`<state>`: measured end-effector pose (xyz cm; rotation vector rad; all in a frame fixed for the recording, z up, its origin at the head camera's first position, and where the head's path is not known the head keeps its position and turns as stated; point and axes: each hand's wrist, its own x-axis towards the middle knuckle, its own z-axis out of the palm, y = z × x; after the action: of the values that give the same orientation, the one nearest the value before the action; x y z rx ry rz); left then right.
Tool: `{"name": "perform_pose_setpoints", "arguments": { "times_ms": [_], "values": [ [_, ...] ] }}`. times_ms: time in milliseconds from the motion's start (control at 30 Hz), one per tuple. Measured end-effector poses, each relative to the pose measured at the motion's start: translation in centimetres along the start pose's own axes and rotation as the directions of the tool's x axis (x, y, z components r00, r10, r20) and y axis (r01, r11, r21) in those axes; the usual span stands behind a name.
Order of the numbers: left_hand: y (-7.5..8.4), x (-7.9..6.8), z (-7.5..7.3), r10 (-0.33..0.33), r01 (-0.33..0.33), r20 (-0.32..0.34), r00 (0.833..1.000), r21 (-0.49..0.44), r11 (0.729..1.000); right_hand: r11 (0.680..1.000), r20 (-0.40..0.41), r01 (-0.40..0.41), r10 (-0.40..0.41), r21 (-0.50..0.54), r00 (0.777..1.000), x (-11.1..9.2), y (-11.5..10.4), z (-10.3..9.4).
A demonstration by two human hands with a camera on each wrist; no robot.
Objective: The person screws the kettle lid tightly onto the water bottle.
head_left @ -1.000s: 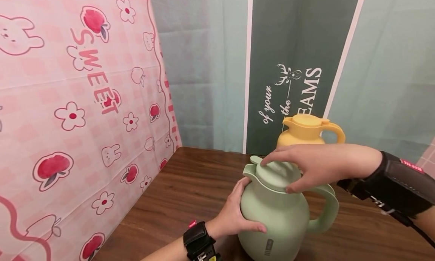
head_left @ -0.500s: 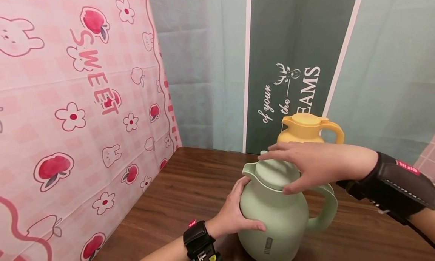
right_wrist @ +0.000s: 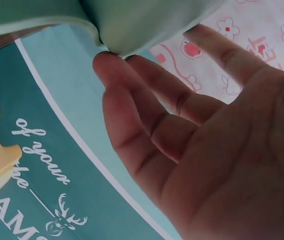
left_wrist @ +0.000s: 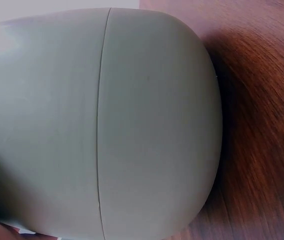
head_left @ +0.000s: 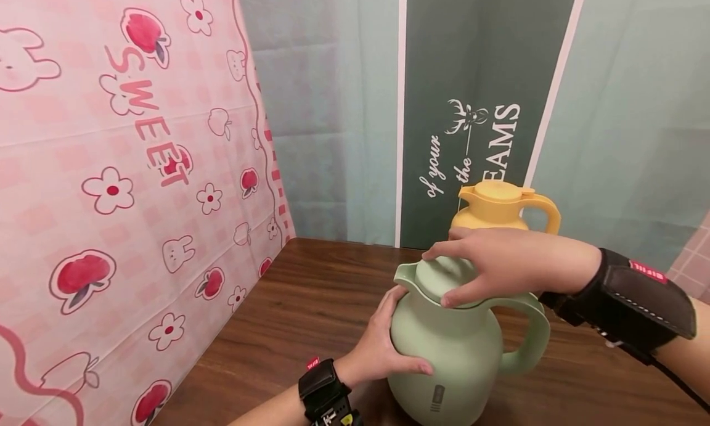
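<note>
A pale green vacuum jug (head_left: 449, 358) stands upright, its spout to the left and its handle (head_left: 535, 339) to the right. My left hand (head_left: 379, 339) grips the side of its round belly, thumb across the front. Over the top, my right hand (head_left: 499, 258) holds the round lid (head_left: 435, 281) between thumb and fingertips; the lid sits in the jug's mouth. In the right wrist view, the fingertips meet the lid's edge (right_wrist: 147, 30). The jug's smooth lower body (left_wrist: 152, 125) fills most of the left wrist view, where my left hand barely shows.
A yellow jug (head_left: 496, 213) with a similar shape stands behind the green one, partly covered by my right hand. The brown wooden table (head_left: 288, 327) meets a pink patterned cloth (head_left: 138, 229) at left and a teal printed cloth (head_left: 371, 136) behind.
The lid has turned, its small tab swinging rightward along the back until my right hand hides it. My right hand has shifted slightly left; the left hand keeps its grip.
</note>
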<state>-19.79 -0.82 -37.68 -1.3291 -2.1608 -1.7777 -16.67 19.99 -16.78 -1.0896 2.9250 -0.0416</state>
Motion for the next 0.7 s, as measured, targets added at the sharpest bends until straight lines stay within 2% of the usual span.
{"name": "perform_pose_setpoints", "arguments": {
  "times_ms": [133,267,400,567,700],
  "values": [
    [0.04,0.09,0.03,-0.003,0.003,-0.002,1.0,0.0,1.0,0.999,-0.015,0.022,-0.022,-0.042,1.0,-0.03,0.04,-0.07],
    [-0.2,0.0,0.13,0.011,-0.011,-0.003,1.0,-0.006,1.0,0.995,0.076,0.074,-0.079,0.072,0.994,-0.07,0.22,-0.42],
    [-0.36,-0.11,0.16,0.026,-0.026,-0.007,1.0,-0.012,1.0,0.979,0.16,0.074,-0.105,0.19,0.981,0.08,0.37,-0.71],
    [-0.25,-0.07,0.04,0.009,-0.009,0.001,1.0,-0.03,1.0,0.972,0.144,0.082,-0.116,0.221,0.983,0.45,0.62,-0.87],
    [-0.1,0.01,-0.08,0.004,-0.004,0.002,1.0,-0.029,1.0,0.989,0.086,0.07,-0.082,0.134,0.993,0.81,0.57,-0.58]
  ]
}}
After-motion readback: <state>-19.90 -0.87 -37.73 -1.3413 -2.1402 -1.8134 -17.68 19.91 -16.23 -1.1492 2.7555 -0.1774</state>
